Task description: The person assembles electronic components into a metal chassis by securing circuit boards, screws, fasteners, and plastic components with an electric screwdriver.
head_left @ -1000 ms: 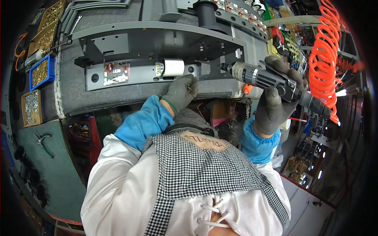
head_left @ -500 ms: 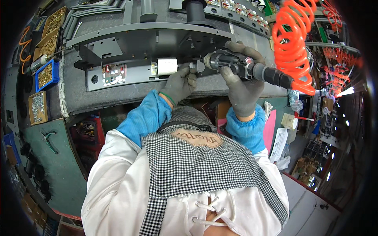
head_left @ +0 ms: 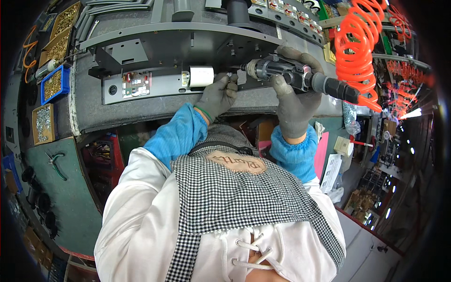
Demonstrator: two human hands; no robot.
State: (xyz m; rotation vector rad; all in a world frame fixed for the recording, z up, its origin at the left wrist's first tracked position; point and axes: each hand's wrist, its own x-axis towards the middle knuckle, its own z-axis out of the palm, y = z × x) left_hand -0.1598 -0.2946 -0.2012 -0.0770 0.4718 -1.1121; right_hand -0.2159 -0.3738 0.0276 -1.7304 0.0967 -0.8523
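My right hand (head_left: 298, 105), in a grey glove, is wrapped round a black pneumatic screwdriver (head_left: 281, 74) lying level, its tip toward my left hand. My left hand (head_left: 217, 96), also gloved, has its fingers pinched at the tool's tip; what they hold is too small to make out. Both hands are over a long dark grey metal panel (head_left: 164, 82) on the bench. Fixed on the panel are a white cylinder (head_left: 201, 76), just left of my left hand, and a small circuit board (head_left: 136, 85). A tall grey metal plate (head_left: 171, 47) stands behind it.
An orange coiled air hose (head_left: 352, 56) runs up at the right from the tool. At the left stand a blue bin of brass screws (head_left: 53, 86) and a box of silver fasteners (head_left: 43, 124). Green-handled pliers (head_left: 56, 165) lie on the green surface. A black spool (head_left: 238, 13) stands behind the plate.
The screwdriver and my right hand have shifted slightly to the right. My left hand stays pinched near the tip, having moved very little.
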